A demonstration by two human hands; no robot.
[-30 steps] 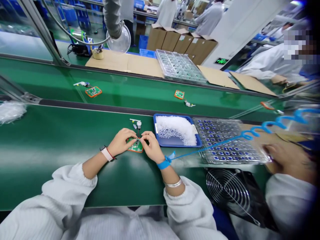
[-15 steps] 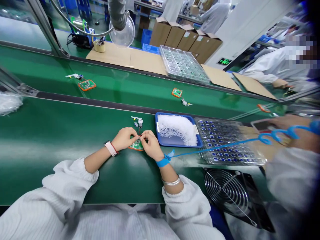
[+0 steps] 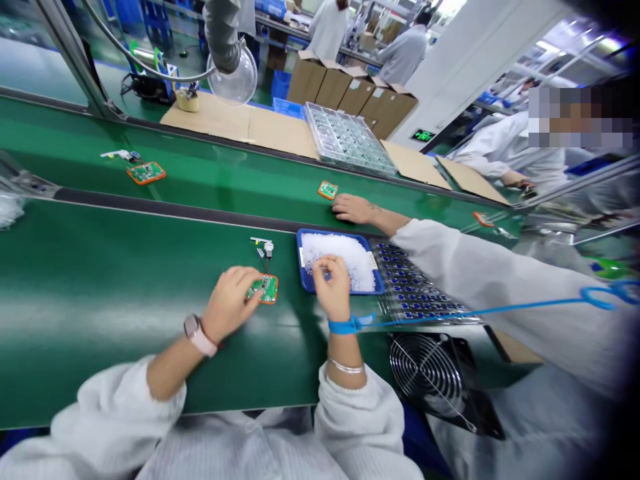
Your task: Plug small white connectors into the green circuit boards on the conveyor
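Observation:
A small green circuit board with an orange rim (image 3: 264, 289) lies on the green bench. My left hand (image 3: 229, 305) rests on its left side, fingers curled over the edge and holding it down. My right hand (image 3: 332, 287) reaches into the blue tray (image 3: 305, 276) of small white parts (image 3: 345, 252), fingers pinched among them; what they grip is too small to make out. A small white connector with wires (image 3: 265, 247) lies just beyond the board. A blue wrist strap with coiled cord (image 3: 350, 325) is on my right wrist.
A co-worker's arm in a white sleeve (image 3: 475, 267) reaches across from the right, its hand (image 3: 353, 208) on the conveyor belt by another board (image 3: 327, 190). A clear tray of blue parts (image 3: 415, 290), a fan (image 3: 430, 370), a further board (image 3: 146, 173) and cardboard boxes (image 3: 350, 90) are around.
My right hand left the circuit board and moved right into the blue tray. My left hand stayed on the board. The co-worker's arm reached in over the clear tray to the belt.

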